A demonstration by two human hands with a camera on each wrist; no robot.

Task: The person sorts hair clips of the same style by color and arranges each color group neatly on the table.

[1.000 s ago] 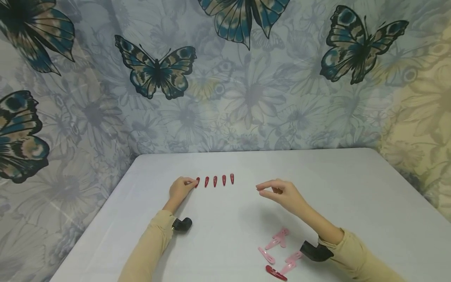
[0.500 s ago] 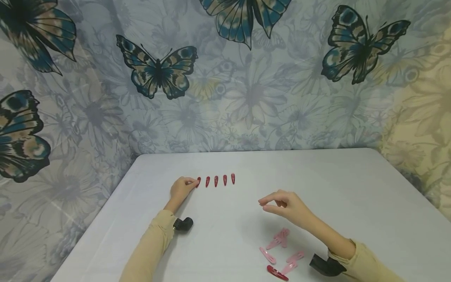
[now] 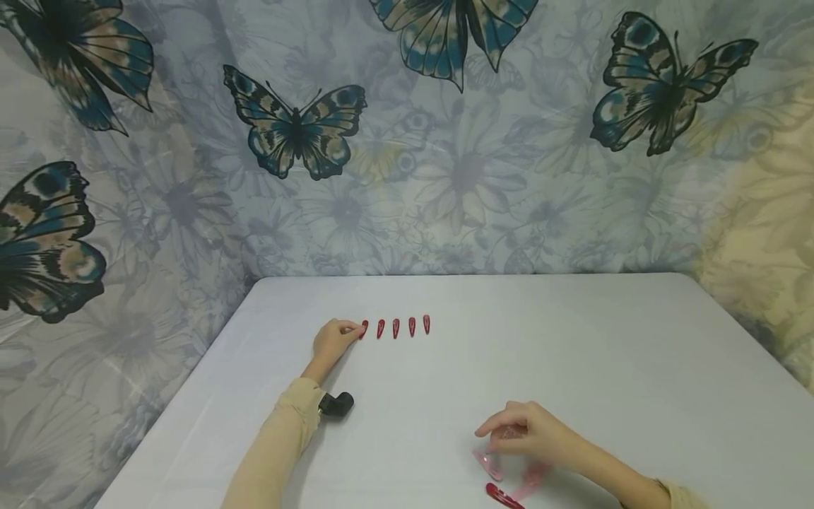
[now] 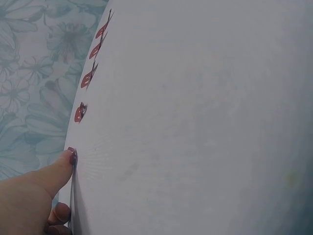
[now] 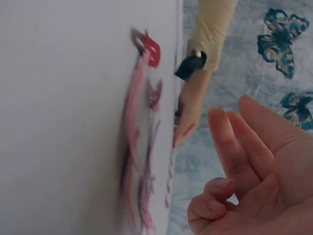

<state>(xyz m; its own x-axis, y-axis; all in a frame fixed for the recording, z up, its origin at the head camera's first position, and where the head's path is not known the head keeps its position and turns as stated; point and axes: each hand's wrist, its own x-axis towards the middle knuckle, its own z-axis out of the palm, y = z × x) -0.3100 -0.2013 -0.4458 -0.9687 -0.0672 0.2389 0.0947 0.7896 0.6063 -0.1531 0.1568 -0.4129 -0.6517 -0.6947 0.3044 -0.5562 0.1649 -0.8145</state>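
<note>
In the head view several red snap hair clips stand in a row at the back of the white table; one in the middle is the red hair clip [image 3: 396, 328]. My left hand [image 3: 332, 341] pinches the leftmost red hair clip [image 3: 364, 329] at the row's end; in the left wrist view the thumb [image 4: 61, 169] covers part of it. Over the loose pile hovers my right hand [image 3: 534, 433], fingers loosely bent, with a gap between thumb and forefinger [image 5: 222, 134]. Below it lie a pink hair clip [image 3: 487, 465] and other pink clips [image 3: 533, 479], partly hidden by the hand.
A single red hair clip [image 3: 504, 496] lies beside the pink ones near the table's front. The white table [image 3: 604, 339] ends at a butterfly-patterned cloth [image 3: 470, 177] behind. A black wrist camera [image 3: 335, 405] sticks out from the left sleeve.
My right hand has come down and toward me from beside the row to just above the pink clips. The left hand stays at the leftmost red clip. The head view has shifted slightly.
</note>
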